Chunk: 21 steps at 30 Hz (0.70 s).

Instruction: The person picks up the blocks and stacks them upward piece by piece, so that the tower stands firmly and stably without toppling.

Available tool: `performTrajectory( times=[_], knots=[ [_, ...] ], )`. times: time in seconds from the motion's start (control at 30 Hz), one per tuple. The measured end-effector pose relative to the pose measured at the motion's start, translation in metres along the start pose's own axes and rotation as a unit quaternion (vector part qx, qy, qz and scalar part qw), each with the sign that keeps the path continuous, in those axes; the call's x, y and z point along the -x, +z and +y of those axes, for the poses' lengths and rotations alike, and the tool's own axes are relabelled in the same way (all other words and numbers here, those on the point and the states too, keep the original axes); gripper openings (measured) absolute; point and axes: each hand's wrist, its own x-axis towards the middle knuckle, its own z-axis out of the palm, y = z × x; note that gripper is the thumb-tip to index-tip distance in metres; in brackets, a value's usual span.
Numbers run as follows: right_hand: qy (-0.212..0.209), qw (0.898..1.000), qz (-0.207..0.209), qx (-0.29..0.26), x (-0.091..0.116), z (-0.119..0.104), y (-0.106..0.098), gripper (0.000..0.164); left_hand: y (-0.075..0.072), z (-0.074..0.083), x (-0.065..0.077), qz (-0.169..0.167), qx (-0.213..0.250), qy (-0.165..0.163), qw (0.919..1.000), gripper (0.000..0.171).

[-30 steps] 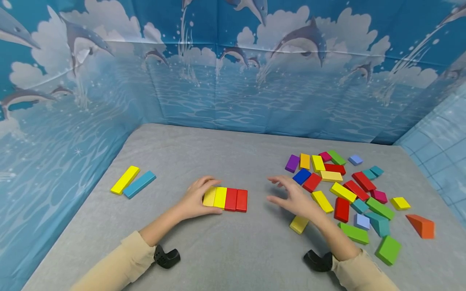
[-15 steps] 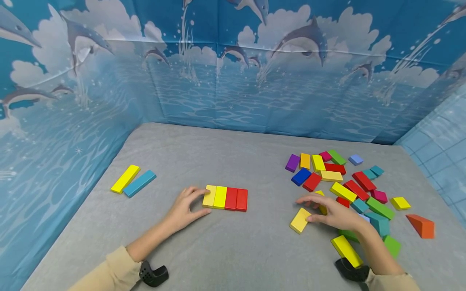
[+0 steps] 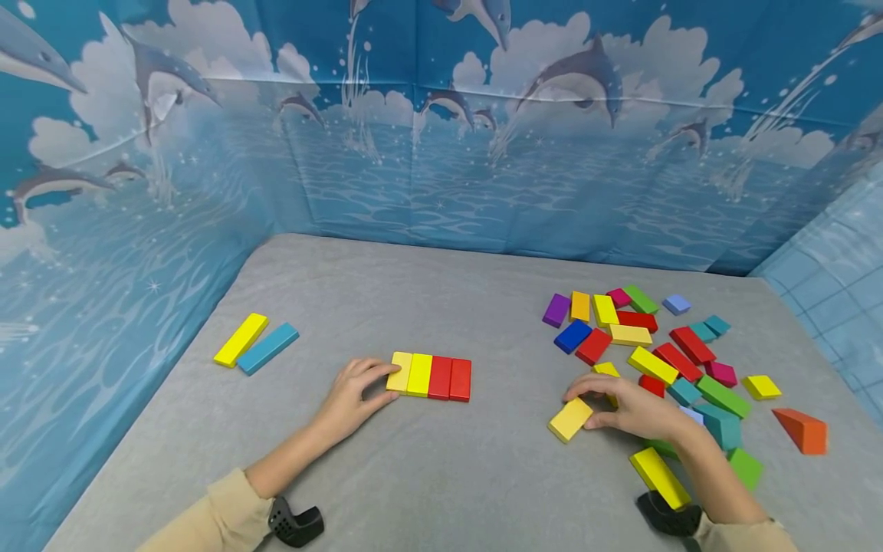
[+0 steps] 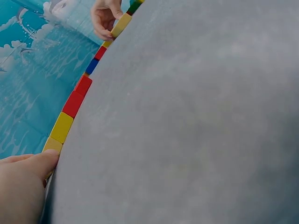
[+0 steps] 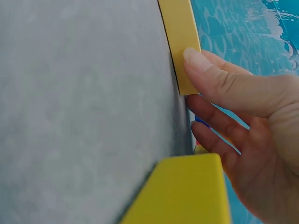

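Four-sided toy blocks form a flat row mid-table: a pale yellow block (image 3: 398, 374), a yellow block (image 3: 419, 375) and two red blocks (image 3: 450, 379), side by side. At the row's left end my left hand (image 3: 350, 397) pinches the pale yellow block by its two ends, between thumb and fingers. Further right, my right hand (image 3: 635, 408) grips another pale yellow block (image 3: 569, 421), which lies tilted at an angle on the grey cloth. In the right wrist view the thumb (image 5: 198, 60) presses on that block's (image 5: 181, 28) side, other fingers partly hidden behind it.
Several colored blocks lie scattered at the right, among them a blue block (image 3: 573, 336) and an orange wedge (image 3: 802, 431). A yellow block (image 3: 660, 477) lies beside the right wrist. Far left are a long yellow block (image 3: 241, 340) and a blue one (image 3: 268, 349). A dolphin-print curtain (image 3: 441, 192) stands behind.
My right hand has moved right and toward me from beside the row, and now grips the loose pale yellow block. My left hand has drawn back slightly left, still at the row's end.
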Motion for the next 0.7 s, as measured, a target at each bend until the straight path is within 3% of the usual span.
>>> performTrajectory(
  times=[0.23,0.33,0.53,0.7],
  knots=[
    [-0.008,1.0,0.02,0.005,-0.013,-0.004,0.001,0.028,0.001,-0.001,0.001,0.0,-0.006,-0.005,1.0,0.037],
    [-0.012,0.999,0.048,0.015,-0.028,-0.012,0.0,0.029,0.001,-0.001,0.001,0.001,-0.008,-0.003,1.0,0.037],
    [-0.005,0.996,0.087,0.019,-0.075,-0.034,0.004,0.032,0.002,-0.002,0.002,0.004,-0.018,0.002,0.9998,0.037],
    [0.002,0.995,0.102,0.001,-0.119,-0.042,0.018,0.031,0.002,-0.002,0.001,0.005,-0.032,0.013,0.9994,0.037]
  ],
)
